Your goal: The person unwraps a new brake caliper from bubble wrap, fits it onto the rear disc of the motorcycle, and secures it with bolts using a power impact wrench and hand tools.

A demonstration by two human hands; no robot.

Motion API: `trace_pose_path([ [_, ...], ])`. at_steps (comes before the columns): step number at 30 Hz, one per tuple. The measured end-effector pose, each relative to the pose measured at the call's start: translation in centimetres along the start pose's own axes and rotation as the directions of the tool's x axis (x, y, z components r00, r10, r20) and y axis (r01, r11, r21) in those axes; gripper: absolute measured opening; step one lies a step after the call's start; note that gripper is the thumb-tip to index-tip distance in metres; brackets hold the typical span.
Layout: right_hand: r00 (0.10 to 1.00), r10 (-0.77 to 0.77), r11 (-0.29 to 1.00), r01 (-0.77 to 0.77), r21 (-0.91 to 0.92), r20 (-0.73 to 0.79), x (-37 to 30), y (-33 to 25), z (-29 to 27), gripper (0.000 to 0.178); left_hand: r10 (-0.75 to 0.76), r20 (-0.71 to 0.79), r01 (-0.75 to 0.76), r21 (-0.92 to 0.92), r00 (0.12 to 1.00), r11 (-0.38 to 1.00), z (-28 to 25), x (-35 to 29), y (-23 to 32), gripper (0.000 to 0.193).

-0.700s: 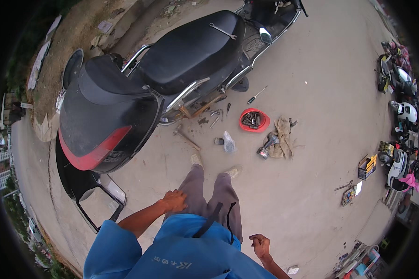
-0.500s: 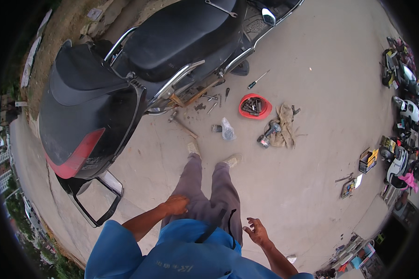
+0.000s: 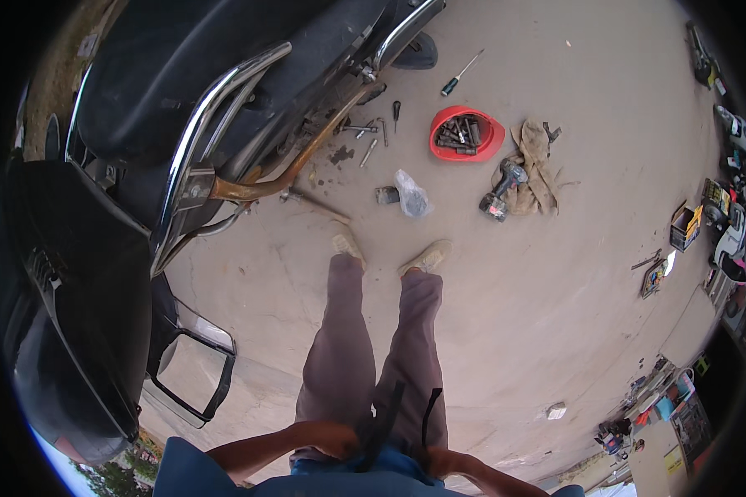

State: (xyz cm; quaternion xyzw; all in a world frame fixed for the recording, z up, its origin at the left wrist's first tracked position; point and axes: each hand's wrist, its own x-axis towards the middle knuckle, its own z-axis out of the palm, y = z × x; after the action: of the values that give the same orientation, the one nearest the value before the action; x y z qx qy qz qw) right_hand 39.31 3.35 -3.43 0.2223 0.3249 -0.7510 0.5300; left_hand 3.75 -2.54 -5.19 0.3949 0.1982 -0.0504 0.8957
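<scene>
My left hand (image 3: 333,438) is closed at the front of my grey-purple trousers (image 3: 340,364), near a dark hanging strap (image 3: 383,427). What its curled fingers hold, if anything, is hidden. My right hand (image 3: 442,462) is at the other hip, by the hem of my blue shirt (image 3: 331,484), its fingers mostly out of sight. Beyond my shoes lie a hammer (image 3: 319,204), a dark cylindrical part (image 3: 386,195) and a clear plastic bag (image 3: 412,195). A red helmet (image 3: 493,142) holds several sockets (image 3: 458,132). Beside it, a cordless impact wrench (image 3: 503,189) rests against a tan cloth (image 3: 539,166).
A black scooter (image 3: 199,74) with chrome rails (image 3: 215,108) fills the left side. A dark open frame (image 3: 215,398) juts from its rear. Screwdrivers (image 3: 452,83) and small tools (image 3: 369,152) lie on the concrete. Boxes (image 3: 685,225) and parked scooters (image 3: 731,240) line the right.
My view has moved closer to the scooter and tilted. My right hand, held out open at my side before, is now at my waist. The left hand stays closed, now nearer the strap.
</scene>
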Motion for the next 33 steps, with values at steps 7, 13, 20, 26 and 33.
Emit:
trace_pose_path([
  [7,0.754,-0.469,0.875,0.468,-0.124,-0.460,8.0,-10.7,-19.4,0.005,-0.178,-0.439,0.174,-0.051,0.881,0.983,-20.1,2.1,-7.8,0.021],
  [13,0.413,-0.431,0.901,0.243,-0.359,-0.802,18.2,-12.7,-44.4,0.021,-0.108,-0.841,0.644,0.317,0.531,0.696,-41.4,7.0,-17.7,0.044],
  [20,0.324,-0.379,0.848,-0.253,-0.466,-0.867,27.4,-14.2,-60.4,0.079,0.218,-0.880,0.635,0.459,0.423,0.621,-54.2,14.1,-24.1,0.081],
  [26,0.535,-0.358,0.912,0.026,-0.409,-0.765,30.1,-9.5,-63.5,0.090,0.381,-0.841,0.563,0.540,0.383,0.626,-54.7,17.2,-26.6,0.093],
  [33,0.610,-0.397,0.901,0.401,-0.165,-0.686,27.9,-8.1,-67.8,0.079,0.353,-0.901,0.148,0.397,0.253,0.906,-57.2,16.9,-27.0,0.069],
])
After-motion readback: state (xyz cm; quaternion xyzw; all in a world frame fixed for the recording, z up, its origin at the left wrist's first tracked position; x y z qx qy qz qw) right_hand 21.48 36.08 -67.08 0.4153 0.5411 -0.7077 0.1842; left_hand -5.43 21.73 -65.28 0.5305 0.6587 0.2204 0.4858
